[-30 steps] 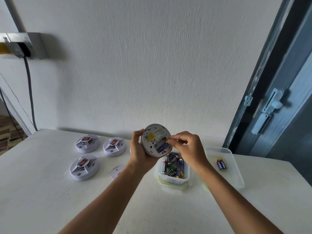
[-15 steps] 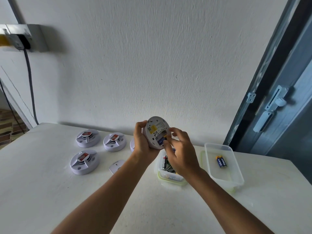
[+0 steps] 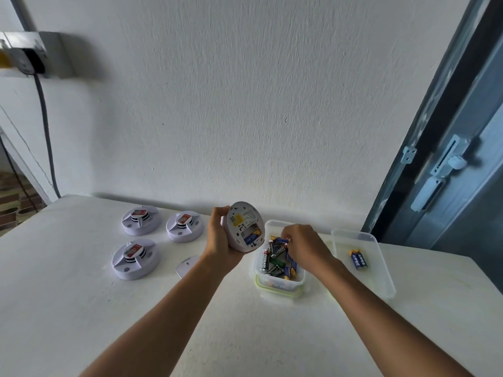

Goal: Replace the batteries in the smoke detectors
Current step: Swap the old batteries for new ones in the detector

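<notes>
Right hand (image 3: 304, 244) has come off the smoke detector (image 3: 245, 227) and dropped into the clear tub (image 3: 280, 284) of loose batteries (image 3: 276, 257), fingers curled down among them — can't tell if it's actually got one pinched yet. Left hand (image 3: 221, 240) grips the detector, held up off the white table (image 3: 81, 308) with its back facing the camera (one blue battery (image 3: 251, 237) sits in the open compartment). Three more detectors (image 3: 136, 259) sit off to the left, a small white cover (image 3: 187, 265) lies near them, and two blue batteries (image 3: 358, 259) lie in the second tub (image 3: 381, 276) on the right.
</notes>
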`<state>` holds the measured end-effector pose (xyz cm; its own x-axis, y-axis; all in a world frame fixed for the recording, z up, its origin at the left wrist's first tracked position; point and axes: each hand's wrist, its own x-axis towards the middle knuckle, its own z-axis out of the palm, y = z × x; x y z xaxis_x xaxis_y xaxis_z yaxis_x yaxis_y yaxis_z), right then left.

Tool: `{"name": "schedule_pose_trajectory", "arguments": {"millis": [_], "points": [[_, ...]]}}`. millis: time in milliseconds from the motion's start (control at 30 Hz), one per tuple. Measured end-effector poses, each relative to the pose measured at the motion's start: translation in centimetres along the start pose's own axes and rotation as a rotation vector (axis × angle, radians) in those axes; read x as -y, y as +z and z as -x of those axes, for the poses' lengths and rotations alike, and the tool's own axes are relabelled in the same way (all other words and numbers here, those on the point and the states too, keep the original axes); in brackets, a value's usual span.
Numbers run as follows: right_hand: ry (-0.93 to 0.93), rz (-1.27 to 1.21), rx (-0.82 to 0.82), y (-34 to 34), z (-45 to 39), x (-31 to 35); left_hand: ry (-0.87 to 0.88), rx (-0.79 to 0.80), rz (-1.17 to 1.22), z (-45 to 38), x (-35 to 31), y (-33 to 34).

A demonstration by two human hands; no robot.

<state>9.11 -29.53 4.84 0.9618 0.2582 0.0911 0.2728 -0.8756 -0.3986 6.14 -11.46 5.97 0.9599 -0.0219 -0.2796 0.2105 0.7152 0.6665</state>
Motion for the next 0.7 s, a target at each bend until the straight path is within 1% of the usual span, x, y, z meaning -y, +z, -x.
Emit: {"name": "schedule_pose_trajectory", "arguments": {"millis": [67,100,167,233,300,433,567,633,700], "points": [[-0.052,0.361,0.074,0.3,0.0,0.6,-0.004,-0.002,-0.021,0.1,0.3,-0.3],[-0.057,0.498,0.129,0.4,0.0,0.9,-0.006,-0.006,-0.025,0.1,0.4,-0.4],[-0.046,0.633,0.192,0.8,-0.1,1.1,-0.009,-0.014,-0.035,0.1,0.5,-0.5],[-0.032,0.683,0.191,1.1,-0.4,1.0,-0.012,-0.022,-0.045,0.0,0.6,-0.6],[-0.031,0.699,0.159,1.1,-0.6,0.8,-0.014,-0.028,-0.051,0.0,0.6,-0.7],[-0.091,0.734,0.093,0.8,-0.8,0.3,-0.018,-0.051,-0.051,0.1,0.5,-0.7],[-0.147,0.655,0.050,0.9,-0.8,0.1,-0.019,-0.061,-0.045,0.1,0.5,-0.9],[-0.103,0.539,0.020,1.0,-1.0,-0.6,-0.019,-0.060,-0.045,0.1,0.6,-0.9],[-0.022,0.236,-0.061,1.1,-1.0,-1.6,-0.021,-0.055,-0.040,0.1,0.7,-1.0]]}}
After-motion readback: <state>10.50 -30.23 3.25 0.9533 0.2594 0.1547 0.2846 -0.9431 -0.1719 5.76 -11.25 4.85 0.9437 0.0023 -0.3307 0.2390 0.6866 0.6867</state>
